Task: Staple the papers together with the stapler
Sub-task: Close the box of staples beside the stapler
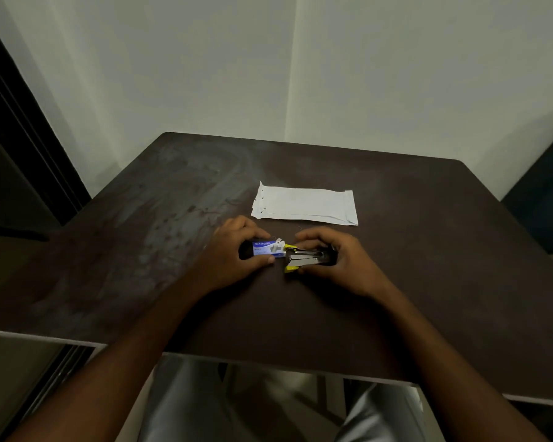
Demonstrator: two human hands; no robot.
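A black and yellow stapler (304, 256) lies on the dark brown table (428, 266), its metal staple channel showing on top. My right hand (336, 260) curls around its right end. My left hand (233, 253) grips a small blue and white staple box (267, 248) whose open flap touches the stapler's yellow left end. A small stack of white papers (305, 206) lies flat on the table just beyond both hands, apart from them.
Pale walls meet in a corner behind the table. A dark door frame (20, 138) runs down the left side. A dark chair or object (543, 199) stands at the table's right. My lap shows below the table's near edge.
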